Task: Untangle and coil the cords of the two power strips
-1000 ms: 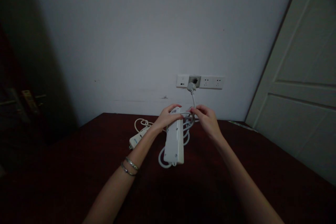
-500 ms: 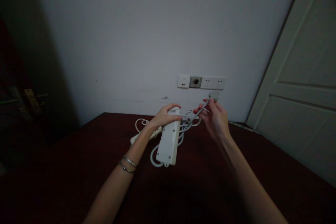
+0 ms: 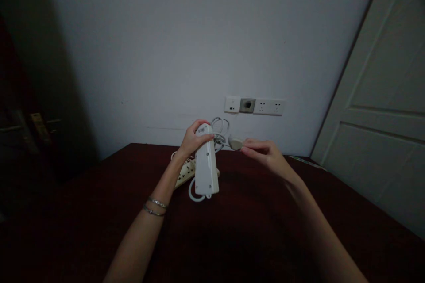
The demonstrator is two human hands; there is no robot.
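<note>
A white power strip is tilted up above the dark table, its screwed back face towards me. My left hand grips its upper end, thumb across the front. My right hand pinches a pale plug just right of the strip. From the plug a grey-white cord runs to loose loops behind the strip's top, partly hidden. Another loop of cord curls around the strip's lower left. Behind my left wrist a second power strip, cream with dark socket holes, lies on the table, partly covered.
The dark red table reaches the pale wall. On the wall sit a row of socket plates and a grey plate. A panelled white door stands at right; a door handle shows at left.
The power strip in my left hand has moved left and slightly up. My right hand has brought the plug left and down, closer to the strip, and the cord now bunches into loops.
</note>
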